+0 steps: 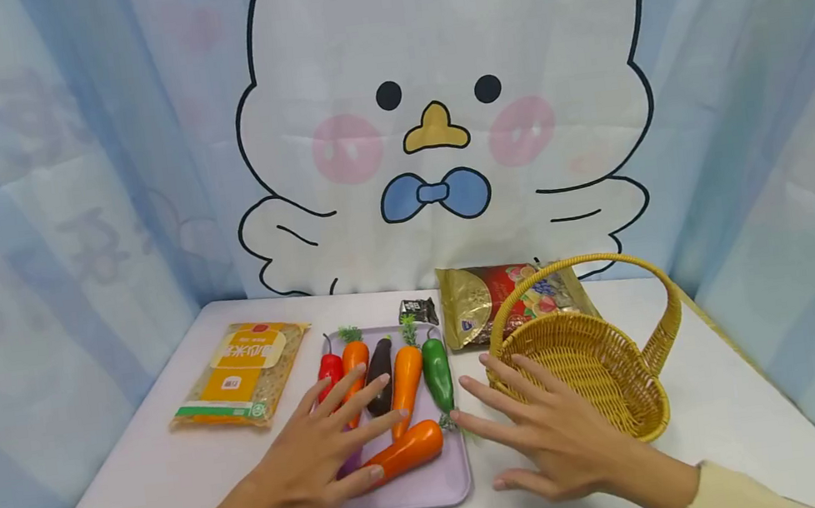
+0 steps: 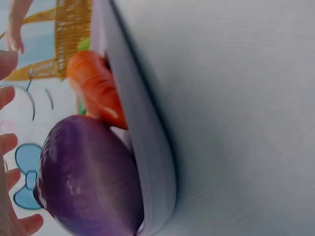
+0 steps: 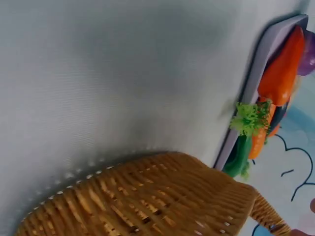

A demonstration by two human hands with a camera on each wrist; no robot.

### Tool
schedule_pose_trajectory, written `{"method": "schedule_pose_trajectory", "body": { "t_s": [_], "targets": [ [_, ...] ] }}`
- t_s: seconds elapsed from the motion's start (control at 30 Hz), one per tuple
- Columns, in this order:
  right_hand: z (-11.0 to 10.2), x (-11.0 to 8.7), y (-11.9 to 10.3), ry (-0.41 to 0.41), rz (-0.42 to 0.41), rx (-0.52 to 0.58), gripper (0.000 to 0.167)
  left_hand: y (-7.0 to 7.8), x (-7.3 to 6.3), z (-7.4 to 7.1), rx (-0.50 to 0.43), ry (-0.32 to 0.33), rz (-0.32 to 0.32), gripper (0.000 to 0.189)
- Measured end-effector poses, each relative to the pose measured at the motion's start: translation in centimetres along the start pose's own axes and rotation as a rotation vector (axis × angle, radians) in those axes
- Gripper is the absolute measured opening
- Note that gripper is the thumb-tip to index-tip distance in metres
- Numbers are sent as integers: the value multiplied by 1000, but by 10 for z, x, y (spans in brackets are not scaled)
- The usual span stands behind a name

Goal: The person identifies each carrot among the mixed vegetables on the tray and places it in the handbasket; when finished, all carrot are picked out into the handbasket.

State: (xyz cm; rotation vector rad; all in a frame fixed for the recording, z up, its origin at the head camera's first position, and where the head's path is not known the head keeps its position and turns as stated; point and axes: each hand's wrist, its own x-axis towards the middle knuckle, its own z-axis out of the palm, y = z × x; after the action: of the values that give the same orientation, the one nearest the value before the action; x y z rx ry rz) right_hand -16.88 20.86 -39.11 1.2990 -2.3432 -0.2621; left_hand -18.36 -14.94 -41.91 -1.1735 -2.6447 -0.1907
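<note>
My left hand (image 1: pixel 324 452) hovers with spread fingers over the left part of a lilac tray (image 1: pixel 435 495). In the tray lie a red chili (image 1: pixel 330 372), an eggplant (image 1: pixel 379 374), a green pepper (image 1: pixel 437 372) and several carrots, one carrot (image 1: pixel 410 448) lying crosswise at the front. A purple onion (image 2: pixel 91 177) fills the near corner in the left wrist view; my hand mostly hides it in the head view. My right hand (image 1: pixel 556 430), fingers also spread, is between the tray and a yellow wicker basket (image 1: pixel 586 359), overlapping the basket's front left side. Neither hand holds anything.
A bag of grain (image 1: pixel 243 373) lies at the left of the white table (image 1: pixel 139 477). Behind the tray are a small dark packet (image 1: pixel 418 311) and a gold and red bag (image 1: pixel 474 305), partly behind the basket's tall handle (image 1: pixel 667 317). A printed curtain (image 1: pixel 428 34) encloses the back and sides.
</note>
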Motion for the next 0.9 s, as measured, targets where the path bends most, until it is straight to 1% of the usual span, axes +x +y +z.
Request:
{"method": "schedule_pose_trajectory", "body": {
  "t_s": [0.1, 0.23, 0.4, 0.53, 0.6, 0.73, 0.8, 0.9],
  "targets": [
    [-1, 6, -4, 17, 18, 29, 78, -3, 1, -1, -72, 5, -43, 61],
    [-4, 17, -11, 15, 59, 77, 79, -6, 2, -3, -153, 36, -94, 62],
    [-7, 36, -19, -32, 84, 124, 76, -12, 5, -3, -227, 104, -147, 62],
    [-5, 54, -21, -73, 83, 144, 75, -23, 10, -1, -259, 173, -188, 61],
    [-3, 61, -21, -90, 85, 145, 74, -30, 12, 1, -274, 192, -212, 60],
    [1, 70, -20, -115, 81, 168, 71, -41, 12, 4, -323, 206, -279, 59],
    [2, 71, -20, -131, 78, 183, 70, -45, 12, 5, -371, 207, -319, 57],
    [4, 72, -20, -146, 69, 204, 70, -49, 13, 7, -462, 207, -395, 56]
  ]
}}
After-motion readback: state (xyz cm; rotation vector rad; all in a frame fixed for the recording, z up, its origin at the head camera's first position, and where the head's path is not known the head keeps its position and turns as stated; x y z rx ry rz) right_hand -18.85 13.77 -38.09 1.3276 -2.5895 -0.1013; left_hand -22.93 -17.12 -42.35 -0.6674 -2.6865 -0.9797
